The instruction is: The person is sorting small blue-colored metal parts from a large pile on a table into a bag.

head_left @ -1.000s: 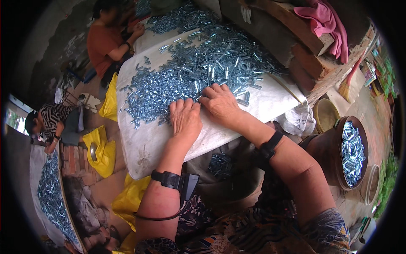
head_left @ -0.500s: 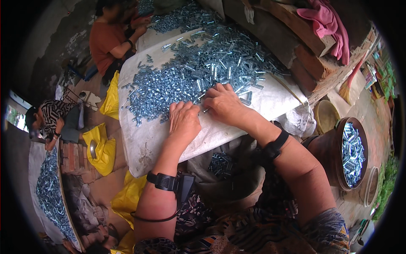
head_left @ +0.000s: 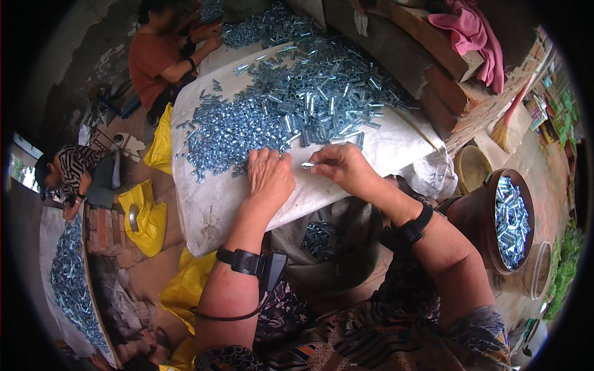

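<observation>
A big heap of small silvery-blue metal bolts and sleeves [head_left: 291, 105] lies on a white woven sheet [head_left: 216, 204] over a table. My left hand [head_left: 270, 176] rests palm down at the heap's near edge, fingers on loose pieces. My right hand [head_left: 339, 166] pinches one small metal piece [head_left: 307, 165] between thumb and fingers, its tip pointing at my left hand. Both wrists wear black bands. A smaller pile of metal pieces [head_left: 322, 238] lies in a dark sack in my lap.
A brown basin [head_left: 495, 244] at my right holds several of the same metal pieces. One person in an orange top [head_left: 158, 59] works at the table's far end, another in a striped top [head_left: 74, 170] sits at left. Bricks, a pink cloth [head_left: 473, 34] and yellow bags [head_left: 145, 216] surround the table.
My right hand has drawn back from the heap with one metal piece pinched in its fingers. My left hand has stayed at the heap's edge, shifting slightly.
</observation>
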A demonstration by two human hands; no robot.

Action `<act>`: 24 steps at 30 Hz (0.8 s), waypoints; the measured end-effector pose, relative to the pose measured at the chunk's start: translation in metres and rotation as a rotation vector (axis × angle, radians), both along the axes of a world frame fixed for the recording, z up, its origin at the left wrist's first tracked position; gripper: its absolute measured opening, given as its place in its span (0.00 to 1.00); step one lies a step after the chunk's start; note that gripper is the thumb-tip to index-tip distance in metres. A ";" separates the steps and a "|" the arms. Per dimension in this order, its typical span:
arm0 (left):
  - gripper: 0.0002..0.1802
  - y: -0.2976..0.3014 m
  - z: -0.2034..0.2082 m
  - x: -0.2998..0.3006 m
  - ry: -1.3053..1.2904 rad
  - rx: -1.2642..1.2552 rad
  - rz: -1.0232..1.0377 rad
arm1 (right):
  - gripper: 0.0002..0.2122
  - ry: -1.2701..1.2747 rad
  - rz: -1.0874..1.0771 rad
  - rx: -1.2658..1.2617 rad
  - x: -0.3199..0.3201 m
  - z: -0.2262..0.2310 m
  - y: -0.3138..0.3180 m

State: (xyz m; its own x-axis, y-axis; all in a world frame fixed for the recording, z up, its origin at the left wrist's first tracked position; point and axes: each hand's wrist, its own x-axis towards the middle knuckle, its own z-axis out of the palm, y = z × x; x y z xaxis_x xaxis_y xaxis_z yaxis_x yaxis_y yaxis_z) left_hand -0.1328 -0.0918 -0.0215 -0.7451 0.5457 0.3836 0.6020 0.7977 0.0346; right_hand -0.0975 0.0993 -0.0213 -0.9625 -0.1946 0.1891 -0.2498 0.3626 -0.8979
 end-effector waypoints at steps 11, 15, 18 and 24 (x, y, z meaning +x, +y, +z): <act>0.07 -0.001 0.018 0.016 -0.656 0.817 0.064 | 0.11 -0.281 -0.051 -0.361 0.020 0.020 0.006; 0.08 0.001 0.039 0.030 -1.000 1.148 -0.005 | 0.11 -0.270 -0.009 -0.365 0.022 0.023 0.005; 0.08 -0.002 0.040 0.033 -1.048 1.225 -0.043 | 0.11 -0.243 0.015 -0.378 0.023 0.022 0.000; 0.09 -0.008 0.040 0.034 -1.078 1.287 -0.073 | 0.10 -0.197 0.029 -0.319 0.026 0.026 -0.006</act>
State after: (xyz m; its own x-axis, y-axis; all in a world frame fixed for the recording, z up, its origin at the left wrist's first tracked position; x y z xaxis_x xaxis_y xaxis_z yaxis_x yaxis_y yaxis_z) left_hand -0.0984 -0.0996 0.0187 -0.9360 0.3474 -0.0569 -0.0982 -0.1024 0.9899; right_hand -0.0719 0.0935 0.0050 -0.9813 -0.1839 0.0565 -0.0671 0.0517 -0.9964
